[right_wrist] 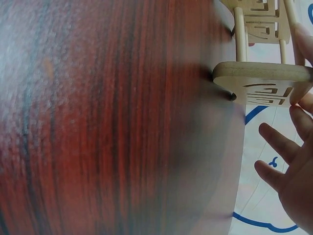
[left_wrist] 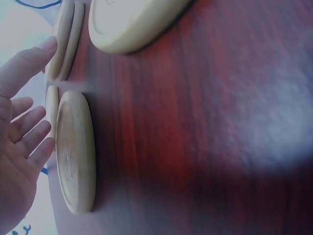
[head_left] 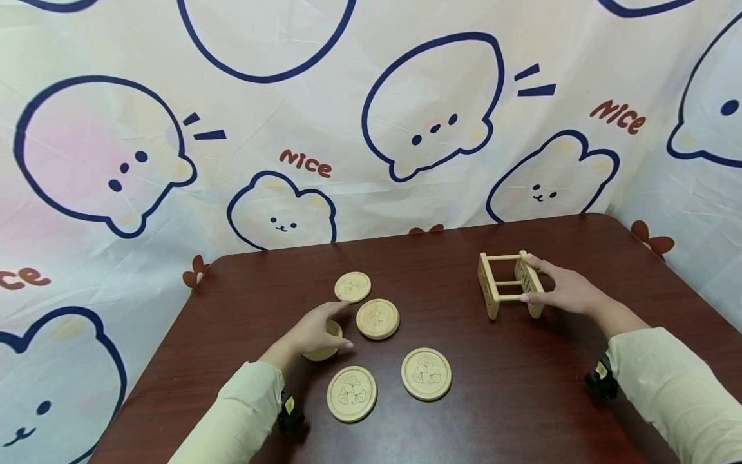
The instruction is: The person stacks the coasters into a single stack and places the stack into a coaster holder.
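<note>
My left hand (head_left: pixel 317 328) hovers over a round wooden coaster (head_left: pixel 322 348), thumb and fingers spread apart. In the left wrist view the fingers (left_wrist: pixel 41 128) show a gap from that coaster (left_wrist: pixel 77 152). My right hand (head_left: pixel 570 290) holds the right side panel of a small wooden rack (head_left: pixel 507 259), thumb and forefinger at opposite ends of it. In the right wrist view the rack (right_wrist: pixel 264 72) has cut-out slots and round rods, and the other fingers (right_wrist: pixel 279 139) stay clear of it. The rack stands on the tabletop with no coaster in it.
Beyond the left hand lie one coaster (head_left: pixel 352 287) and two stacked coasters (head_left: pixel 378 319). Nearer lie two more engraved coasters, one left (head_left: pixel 351 394) and one right (head_left: pixel 426 374). A patterned cloth (head_left: pixel 406 206) hangs behind the dark wooden table (head_left: pixel 493 399).
</note>
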Action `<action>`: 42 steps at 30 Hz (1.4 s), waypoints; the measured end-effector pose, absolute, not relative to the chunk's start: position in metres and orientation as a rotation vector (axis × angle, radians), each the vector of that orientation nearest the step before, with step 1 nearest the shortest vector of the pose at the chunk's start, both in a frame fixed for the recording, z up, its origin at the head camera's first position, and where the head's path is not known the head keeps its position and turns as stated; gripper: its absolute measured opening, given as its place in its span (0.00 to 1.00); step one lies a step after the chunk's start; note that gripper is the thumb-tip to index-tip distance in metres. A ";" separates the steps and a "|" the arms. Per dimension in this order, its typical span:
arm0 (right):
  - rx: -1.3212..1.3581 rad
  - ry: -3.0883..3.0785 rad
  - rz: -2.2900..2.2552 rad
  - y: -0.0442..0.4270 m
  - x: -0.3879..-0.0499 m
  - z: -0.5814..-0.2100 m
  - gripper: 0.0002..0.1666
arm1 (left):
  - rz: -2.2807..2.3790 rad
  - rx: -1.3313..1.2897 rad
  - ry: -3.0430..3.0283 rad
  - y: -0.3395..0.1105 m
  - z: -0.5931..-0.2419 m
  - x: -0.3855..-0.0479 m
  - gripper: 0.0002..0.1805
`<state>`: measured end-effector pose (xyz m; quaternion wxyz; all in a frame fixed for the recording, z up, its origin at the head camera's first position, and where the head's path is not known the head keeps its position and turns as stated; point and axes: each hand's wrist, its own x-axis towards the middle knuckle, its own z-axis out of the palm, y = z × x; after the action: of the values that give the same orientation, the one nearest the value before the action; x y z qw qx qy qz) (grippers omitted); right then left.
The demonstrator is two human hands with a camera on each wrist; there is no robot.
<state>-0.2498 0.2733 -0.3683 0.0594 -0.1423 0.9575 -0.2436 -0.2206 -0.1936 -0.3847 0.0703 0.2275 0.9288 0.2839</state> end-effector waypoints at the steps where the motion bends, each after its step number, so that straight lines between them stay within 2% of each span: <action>1: -0.431 2.899 -0.737 0.273 -0.250 -0.368 0.55 | 0.851 0.680 2.802 -0.195 -0.385 -0.220 0.45; 21: -0.422 2.892 -0.758 0.272 -0.249 -0.368 0.54 | 0.876 0.566 2.862 -0.224 -0.394 -0.208 0.43; 42: -0.407 2.885 -0.766 0.271 -0.249 -0.367 0.54 | 0.877 0.572 2.873 -0.234 -0.399 -0.203 0.44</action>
<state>-0.2490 0.2712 -0.3672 0.0646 -0.1348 0.9557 -0.2536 -0.2032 -0.2338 -0.3989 0.0418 0.1869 0.9387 0.2866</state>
